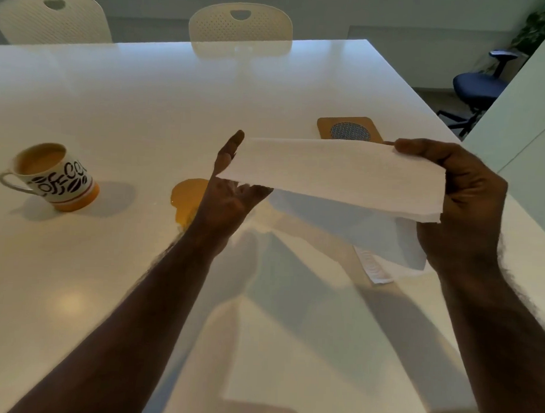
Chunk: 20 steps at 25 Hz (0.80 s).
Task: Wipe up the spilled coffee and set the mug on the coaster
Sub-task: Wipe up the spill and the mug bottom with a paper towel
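Bare tabletop (145, 87) runs wide between mug (54, 175) and coaster (349, 128). Coffee puddle (188, 200) sits mid-table, partly hidden under left hand (228, 198). Paper towel (337, 174), stretched between both hands, hangs over the approach to the coaster.

One head-worn view looks forward and down across the table (145, 93) from its near edge, close above.

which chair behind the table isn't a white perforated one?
The dark blue swivel office chair at the far right, with a black armrest and wheeled base. The two cream perforated-back chairs stand at the white table's far edge.
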Each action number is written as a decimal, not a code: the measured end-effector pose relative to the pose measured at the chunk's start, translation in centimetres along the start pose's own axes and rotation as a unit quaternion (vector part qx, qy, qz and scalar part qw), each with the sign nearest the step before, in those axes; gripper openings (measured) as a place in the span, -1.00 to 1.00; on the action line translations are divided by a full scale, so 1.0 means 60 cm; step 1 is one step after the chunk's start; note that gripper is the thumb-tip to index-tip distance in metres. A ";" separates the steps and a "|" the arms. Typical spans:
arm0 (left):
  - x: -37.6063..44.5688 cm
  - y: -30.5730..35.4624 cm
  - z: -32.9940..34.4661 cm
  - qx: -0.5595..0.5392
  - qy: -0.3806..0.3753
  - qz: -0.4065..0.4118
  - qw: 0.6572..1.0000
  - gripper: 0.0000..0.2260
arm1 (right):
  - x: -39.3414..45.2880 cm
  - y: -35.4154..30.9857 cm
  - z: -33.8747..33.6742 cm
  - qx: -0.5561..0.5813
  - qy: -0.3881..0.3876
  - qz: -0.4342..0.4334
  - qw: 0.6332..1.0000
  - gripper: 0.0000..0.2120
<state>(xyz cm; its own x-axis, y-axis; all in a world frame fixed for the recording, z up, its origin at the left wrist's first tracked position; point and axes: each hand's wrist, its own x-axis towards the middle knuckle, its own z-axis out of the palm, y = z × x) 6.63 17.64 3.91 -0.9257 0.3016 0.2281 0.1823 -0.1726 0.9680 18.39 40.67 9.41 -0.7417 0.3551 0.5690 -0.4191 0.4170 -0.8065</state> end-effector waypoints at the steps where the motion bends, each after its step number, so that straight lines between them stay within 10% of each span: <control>1: -0.002 0.005 -0.011 0.000 0.008 0.001 1.000 -0.30 | -0.001 -0.002 0.012 0.027 -0.004 0.017 0.999 -0.72; 12: -0.016 0.047 -0.139 0.010 0.071 -0.066 0.995 -0.79 | 0.003 0.038 0.102 0.150 -0.100 0.213 0.960 -0.68; 20: -0.022 0.065 -0.214 0.038 0.088 -0.087 0.992 -0.69 | 0.010 0.052 0.143 0.085 -0.206 0.257 0.940 -0.65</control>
<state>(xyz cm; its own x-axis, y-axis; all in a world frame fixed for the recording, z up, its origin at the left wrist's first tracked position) 4.29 4.54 6.07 -0.9875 0.1519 0.0417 0.0332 -0.0581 0.9978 12.15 35.02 5.86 -0.9944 0.1045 0.0150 -0.0015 0.1274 -0.9918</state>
